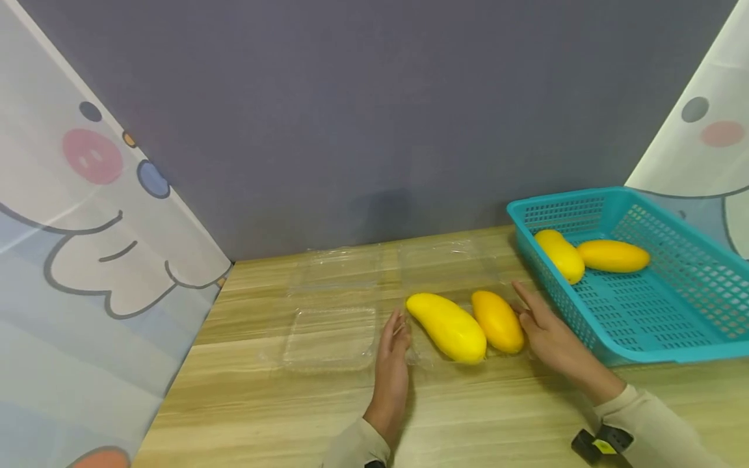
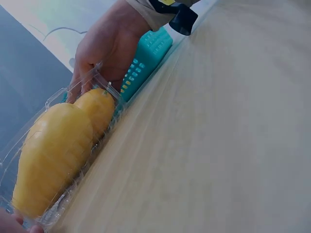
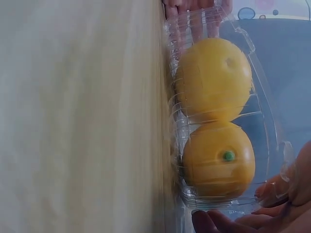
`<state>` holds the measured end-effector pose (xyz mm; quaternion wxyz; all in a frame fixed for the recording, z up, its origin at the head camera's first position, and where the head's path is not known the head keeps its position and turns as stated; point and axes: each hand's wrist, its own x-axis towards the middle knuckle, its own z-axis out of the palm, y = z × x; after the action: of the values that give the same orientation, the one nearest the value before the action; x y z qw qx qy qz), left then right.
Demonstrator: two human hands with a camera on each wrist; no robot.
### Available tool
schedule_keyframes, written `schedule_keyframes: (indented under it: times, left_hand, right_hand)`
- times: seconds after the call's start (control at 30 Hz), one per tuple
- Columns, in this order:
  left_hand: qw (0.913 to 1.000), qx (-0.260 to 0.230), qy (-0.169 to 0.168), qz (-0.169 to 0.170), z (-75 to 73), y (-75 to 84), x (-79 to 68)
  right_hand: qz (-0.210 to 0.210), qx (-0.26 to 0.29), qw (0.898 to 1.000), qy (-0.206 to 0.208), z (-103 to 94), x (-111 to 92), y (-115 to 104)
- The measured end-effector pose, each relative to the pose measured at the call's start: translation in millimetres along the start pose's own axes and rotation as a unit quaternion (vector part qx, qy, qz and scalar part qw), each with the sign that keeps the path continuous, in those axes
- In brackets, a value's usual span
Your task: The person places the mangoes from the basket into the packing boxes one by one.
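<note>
Two mangoes lie side by side in a clear plastic container (image 3: 262, 92) on the table: a larger yellow mango (image 1: 449, 329) on the left and a smaller orange-yellow mango (image 1: 497, 322) on the right. My left hand (image 1: 392, 364) is at the container's left side, its fingers extended along the wall. On the opposite side, my right hand (image 1: 552, 344) has its fingertips at the container's edge, beside the smaller mango. A green stem spot (image 3: 228, 156) shows on the smaller mango's end in the right wrist view. Both wrist views show the container's raised clear walls around the fruit.
A turquoise basket (image 1: 634, 355) stands at the right with a yellow mango (image 1: 563, 259) and an orange-yellow mango (image 1: 614, 256) inside. Other clear containers sit front left (image 1: 330, 338), back left (image 1: 342, 266) and back right (image 1: 447, 259). A grey panel (image 1: 374, 117) rises behind the table.
</note>
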<state>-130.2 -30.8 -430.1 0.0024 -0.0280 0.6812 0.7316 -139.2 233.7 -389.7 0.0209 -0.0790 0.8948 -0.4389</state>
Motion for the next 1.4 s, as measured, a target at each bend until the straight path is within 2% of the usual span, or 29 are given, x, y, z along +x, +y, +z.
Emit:
schedule_keyframes:
  times: [0.23, 0.37, 0.57, 0.87, 1.1, 1.4]
  left_hand:
    - [0.9995, 0.011, -0.024, -0.015, -2.5, 1.2, -13.5]
    - [0.9982, 0.016, -0.053, -0.022, -11.1, 1.5, -24.3]
    - [0.9967, 0.02, -0.072, -0.031, -23.1, 1.1, -36.5]
    - [0.9961, 0.018, -0.083, -0.022, -27.0, 3.6, -45.1]
    - [0.9951, 0.031, -0.09, -0.028, -30.5, 5.9, -46.9]
    - [0.992, 0.036, -0.117, -0.031, -38.4, 6.5, -54.2]
  right_hand:
    - [-0.029, 0.008, 1.0, 0.008, 0.1, -9.5, 3.3]
    - [-0.036, 0.0, 0.999, 0.015, 4.1, -15.3, 3.6]
    - [-0.05, 0.017, 0.998, 0.019, 12.5, -26.0, 3.8]
    - [-0.063, 0.024, 0.997, 0.021, 14.6, -37.2, 6.4]
    - [-0.071, 0.021, 0.997, 0.02, 13.2, -41.0, 8.6]
    - [-0.082, 0.013, 0.996, 0.028, 14.6, -47.3, 11.6]
